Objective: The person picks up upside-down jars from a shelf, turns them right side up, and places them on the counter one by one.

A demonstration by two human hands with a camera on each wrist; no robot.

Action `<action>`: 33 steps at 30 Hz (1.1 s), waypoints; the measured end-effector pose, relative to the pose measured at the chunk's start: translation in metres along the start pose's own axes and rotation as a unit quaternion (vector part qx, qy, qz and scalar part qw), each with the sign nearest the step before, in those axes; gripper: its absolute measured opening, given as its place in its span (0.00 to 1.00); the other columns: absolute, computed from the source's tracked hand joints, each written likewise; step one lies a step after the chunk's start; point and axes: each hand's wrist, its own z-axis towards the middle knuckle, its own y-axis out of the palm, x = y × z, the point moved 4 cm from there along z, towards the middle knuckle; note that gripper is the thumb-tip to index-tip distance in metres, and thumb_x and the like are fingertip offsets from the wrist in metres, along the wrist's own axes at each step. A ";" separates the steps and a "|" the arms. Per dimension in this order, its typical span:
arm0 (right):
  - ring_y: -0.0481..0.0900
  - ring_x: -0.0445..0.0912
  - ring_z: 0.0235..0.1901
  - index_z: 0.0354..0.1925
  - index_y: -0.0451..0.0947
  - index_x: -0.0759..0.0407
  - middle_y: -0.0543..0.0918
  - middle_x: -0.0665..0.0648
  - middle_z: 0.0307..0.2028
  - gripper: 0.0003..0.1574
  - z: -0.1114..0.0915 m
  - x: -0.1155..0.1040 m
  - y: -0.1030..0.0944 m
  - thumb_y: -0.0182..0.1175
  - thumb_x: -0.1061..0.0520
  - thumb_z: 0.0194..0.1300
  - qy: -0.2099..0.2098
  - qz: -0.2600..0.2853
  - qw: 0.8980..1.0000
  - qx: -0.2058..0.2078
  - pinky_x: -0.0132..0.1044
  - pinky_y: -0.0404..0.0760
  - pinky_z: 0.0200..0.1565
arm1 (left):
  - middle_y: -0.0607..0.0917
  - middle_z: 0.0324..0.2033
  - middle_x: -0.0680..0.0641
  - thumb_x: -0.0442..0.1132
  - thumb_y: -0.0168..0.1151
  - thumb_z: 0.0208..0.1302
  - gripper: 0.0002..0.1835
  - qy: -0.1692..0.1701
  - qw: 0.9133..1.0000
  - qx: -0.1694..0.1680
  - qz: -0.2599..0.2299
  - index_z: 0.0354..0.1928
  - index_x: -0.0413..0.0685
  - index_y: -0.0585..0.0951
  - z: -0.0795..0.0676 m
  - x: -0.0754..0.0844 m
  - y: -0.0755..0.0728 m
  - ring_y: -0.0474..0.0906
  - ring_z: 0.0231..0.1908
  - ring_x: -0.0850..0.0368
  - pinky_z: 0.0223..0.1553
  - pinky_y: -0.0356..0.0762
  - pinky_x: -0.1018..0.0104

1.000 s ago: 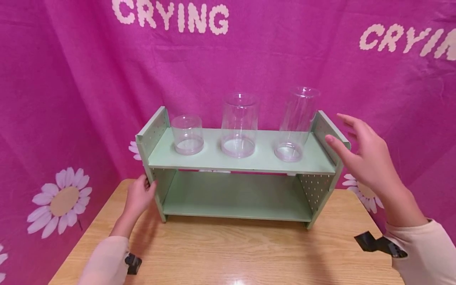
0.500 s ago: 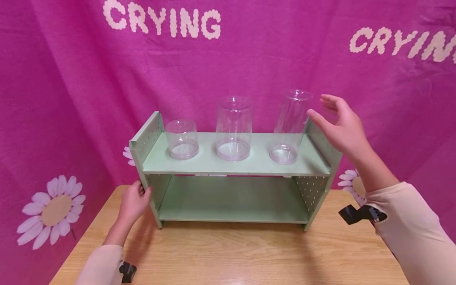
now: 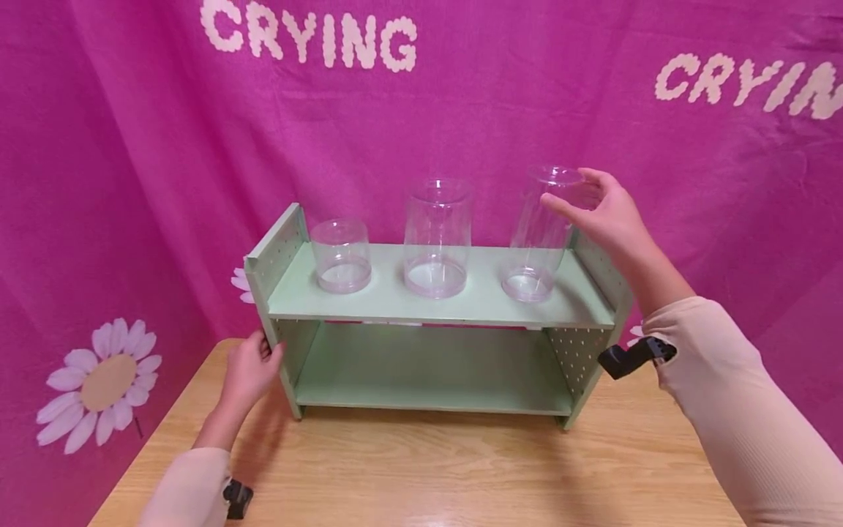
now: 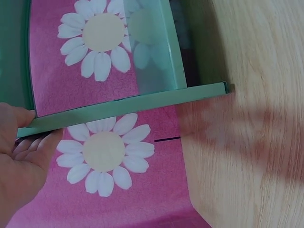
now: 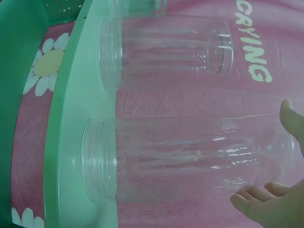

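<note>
A tall jar (image 3: 536, 238) of clear plastic, by its look, stands upright at two o'clock on a green shelf (image 3: 435, 366). It appears light and stiff but smooth and tippy; the best hold is likely around the upper wall, just below the rim, with a gentle squeeze. The right hand (image 3: 609, 216) curves about that wall, its grip spread wide; contact cannot be told. A wide jar (image 3: 437, 238) stands at twelve o'clock, a short jar (image 3: 340, 256) at ten. Toward nine, the left hand (image 3: 250, 372) pinches the shelf's side panel (image 4: 118, 108) above a wooden tabletop (image 3: 421, 461), before a pink cloth (image 3: 329, 132).
</note>
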 end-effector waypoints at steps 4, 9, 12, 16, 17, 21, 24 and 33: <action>0.63 0.56 0.70 0.75 0.44 0.59 0.61 0.66 0.71 0.60 0.007 0.004 0.006 0.62 0.36 0.59 0.009 0.015 1.000 -0.013 0.50 0.68 0.69 | 0.79 0.51 0.23 0.34 0.53 0.68 0.19 -0.005 1.000 0.000 -0.002 0.53 0.24 0.71 -0.003 -0.001 0.002 0.79 0.52 0.31 0.52 0.79 0.43; 0.63 0.54 0.71 0.74 0.48 0.62 0.64 0.66 0.70 0.59 0.013 0.009 0.011 0.64 0.37 0.58 0.017 0.026 0.999 -0.026 0.48 0.68 0.70 | 0.79 0.51 0.23 0.34 0.53 0.67 0.19 -0.006 1.000 0.004 -0.002 0.53 0.23 0.71 -0.004 -0.002 0.004 0.79 0.51 0.30 0.51 0.79 0.42; 0.65 0.54 0.70 0.73 0.51 0.63 0.66 0.66 0.69 0.56 0.013 0.010 0.011 0.64 0.38 0.59 0.021 0.021 0.999 -0.024 0.47 0.69 0.69 | 0.78 0.51 0.23 0.34 0.53 0.67 0.19 -0.008 1.000 0.001 -0.004 0.54 0.24 0.71 -0.003 -0.002 0.005 0.78 0.52 0.30 0.52 0.79 0.43; 0.69 0.53 0.66 0.72 0.55 0.62 0.68 0.65 0.68 0.54 0.012 0.010 0.011 0.63 0.37 0.59 0.027 0.017 0.999 -0.015 0.46 0.71 0.67 | 0.78 0.52 0.23 0.34 0.52 0.68 0.20 -0.009 1.000 0.002 -0.011 0.55 0.24 0.70 -0.003 -0.002 0.006 0.78 0.53 0.30 0.53 0.78 0.43; 0.69 0.53 0.65 0.71 0.56 0.61 0.68 0.65 0.67 0.54 0.012 0.009 0.011 0.63 0.36 0.59 0.029 0.016 0.999 -0.013 0.46 0.72 0.67 | 0.78 0.53 0.23 0.34 0.52 0.68 0.20 -0.008 1.000 0.004 -0.012 0.55 0.24 0.70 -0.003 -0.002 0.006 0.78 0.53 0.30 0.53 0.78 0.43; 0.69 0.51 0.65 0.71 0.56 0.60 0.68 0.64 0.68 0.54 0.011 0.008 0.011 0.64 0.35 0.57 0.037 0.021 0.999 -0.011 0.44 0.72 0.66 | 0.78 0.52 0.23 0.34 0.52 0.67 0.20 -0.004 1.000 0.012 -0.013 0.55 0.23 0.71 -0.002 -0.002 0.005 0.78 0.53 0.30 0.52 0.79 0.43; 0.70 0.48 0.63 0.71 0.57 0.59 0.69 0.62 0.67 0.54 0.009 0.007 0.009 0.64 0.34 0.57 0.041 0.018 0.999 -0.004 0.39 0.73 0.65 | 0.78 0.52 0.23 0.34 0.53 0.67 0.20 -0.004 1.000 0.014 -0.015 0.54 0.23 0.71 -0.002 -0.001 0.005 0.78 0.53 0.30 0.52 0.79 0.43; 0.74 0.29 0.51 0.71 0.58 0.54 0.78 0.38 0.48 0.53 -0.001 0.010 -0.002 0.64 0.34 0.56 0.037 0.039 0.999 0.004 0.30 0.75 0.60 | 0.77 0.54 0.24 0.35 0.52 0.68 0.20 -0.016 0.999 0.006 -0.027 0.56 0.25 0.70 0.000 -0.004 0.003 0.77 0.54 0.31 0.54 0.78 0.44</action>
